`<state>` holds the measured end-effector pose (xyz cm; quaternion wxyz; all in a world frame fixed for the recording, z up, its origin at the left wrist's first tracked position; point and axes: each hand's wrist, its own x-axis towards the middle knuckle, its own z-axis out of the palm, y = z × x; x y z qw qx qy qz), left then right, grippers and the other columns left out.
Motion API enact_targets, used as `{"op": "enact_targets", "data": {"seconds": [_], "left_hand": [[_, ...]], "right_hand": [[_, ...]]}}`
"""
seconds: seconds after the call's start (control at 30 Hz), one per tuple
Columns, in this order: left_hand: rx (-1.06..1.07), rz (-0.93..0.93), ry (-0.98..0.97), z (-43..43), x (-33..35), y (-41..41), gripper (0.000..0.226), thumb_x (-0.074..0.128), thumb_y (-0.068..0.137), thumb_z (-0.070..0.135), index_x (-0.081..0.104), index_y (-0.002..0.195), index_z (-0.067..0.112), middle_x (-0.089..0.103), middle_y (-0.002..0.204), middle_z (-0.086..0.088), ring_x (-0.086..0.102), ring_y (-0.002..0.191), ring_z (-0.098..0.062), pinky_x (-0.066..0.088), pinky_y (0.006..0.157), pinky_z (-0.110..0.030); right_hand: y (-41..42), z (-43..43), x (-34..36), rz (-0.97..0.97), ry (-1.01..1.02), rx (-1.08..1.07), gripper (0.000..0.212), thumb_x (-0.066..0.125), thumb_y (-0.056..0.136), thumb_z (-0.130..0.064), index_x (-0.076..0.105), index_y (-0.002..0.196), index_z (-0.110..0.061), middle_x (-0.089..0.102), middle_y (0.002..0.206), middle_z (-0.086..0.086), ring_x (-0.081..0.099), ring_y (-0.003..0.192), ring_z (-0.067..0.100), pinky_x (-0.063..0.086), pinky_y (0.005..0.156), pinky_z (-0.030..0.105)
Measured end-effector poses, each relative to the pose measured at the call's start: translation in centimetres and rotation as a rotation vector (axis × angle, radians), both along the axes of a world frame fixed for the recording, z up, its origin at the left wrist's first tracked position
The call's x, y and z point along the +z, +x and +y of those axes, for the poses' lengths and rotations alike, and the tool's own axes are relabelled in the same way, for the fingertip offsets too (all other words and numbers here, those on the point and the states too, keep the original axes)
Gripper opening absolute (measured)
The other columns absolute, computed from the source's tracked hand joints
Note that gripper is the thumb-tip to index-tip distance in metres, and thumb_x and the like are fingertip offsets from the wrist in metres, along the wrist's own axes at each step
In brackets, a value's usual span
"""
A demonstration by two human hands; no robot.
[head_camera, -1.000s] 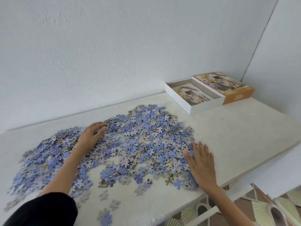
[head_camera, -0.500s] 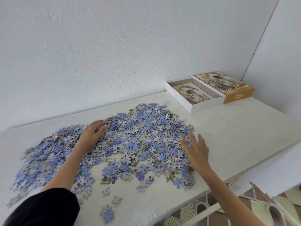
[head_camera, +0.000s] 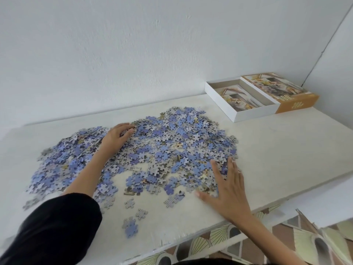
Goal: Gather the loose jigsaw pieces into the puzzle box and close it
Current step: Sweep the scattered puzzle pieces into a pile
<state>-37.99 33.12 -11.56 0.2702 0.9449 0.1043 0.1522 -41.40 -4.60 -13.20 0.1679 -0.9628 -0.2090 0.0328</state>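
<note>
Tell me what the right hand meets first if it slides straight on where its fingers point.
The pieces: the right hand lies flat, fingers at the pile's near right edge. The box seems off that line.

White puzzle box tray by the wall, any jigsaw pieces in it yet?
No, the white puzzle box tray holds only a printed picture sheet; the blue jigsaw pieces lie on the table.

My left sleeve (head_camera: 57, 226): black, plain, loose cloth, ending at the elbow, above the table's (head_camera: 277, 150) near edge.
My left hand (head_camera: 116, 137): bare, forearm bare.
My right hand (head_camera: 227, 190): bare, forearm bare.
</note>
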Motion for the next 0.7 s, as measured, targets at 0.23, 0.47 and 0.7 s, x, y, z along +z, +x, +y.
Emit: {"op": "enact_targets", "data": {"seconds": [0.23, 0.47, 0.7], "left_hand": [[-0.002, 0.020, 0.034, 0.1, -0.1, 0.1, 0.037, 0.046, 0.095, 0.037, 0.056, 0.126, 0.020, 0.050, 0.136, -0.008, 0.051, 0.119, -0.027, 0.041, 0.098, -0.044], [0.013, 0.049, 0.057, -0.1, 0.0, 0.1, 0.038, 0.046, 0.095, 0.036, 0.055, 0.127, 0.018, 0.048, 0.137, -0.009, 0.051, 0.118, -0.027, 0.040, 0.097, -0.041], [0.003, 0.075, 0.057, -0.2, 0.1, 0.0, 0.038, 0.045, 0.095, 0.036, 0.054, 0.127, 0.018, 0.049, 0.136, -0.009, 0.050, 0.120, -0.027, 0.041, 0.100, -0.042]], "right_hand": [[1.0, 1.6, -0.3, -0.028, 0.037, -0.029, 0.097, 0.010, 0.065, -0.086, -0.021, 0.141, -0.033, -0.037, 0.144, 0.010, -0.033, 0.133, 0.025, -0.015, 0.109, 0.041], [3.4, 4.5, -0.5, -0.118, 0.032, -0.038, 0.093, 0.004, 0.069, -0.079, -0.009, 0.145, -0.027, -0.027, 0.147, 0.015, -0.032, 0.133, 0.028, -0.022, 0.105, 0.045], [4.3, 4.0, 0.7, -0.152, 0.199, 0.054, 0.085, 0.000, 0.067, -0.084, 0.014, 0.140, -0.042, -0.012, 0.152, -0.002, -0.030, 0.134, 0.018, -0.034, 0.099, 0.034]]}}
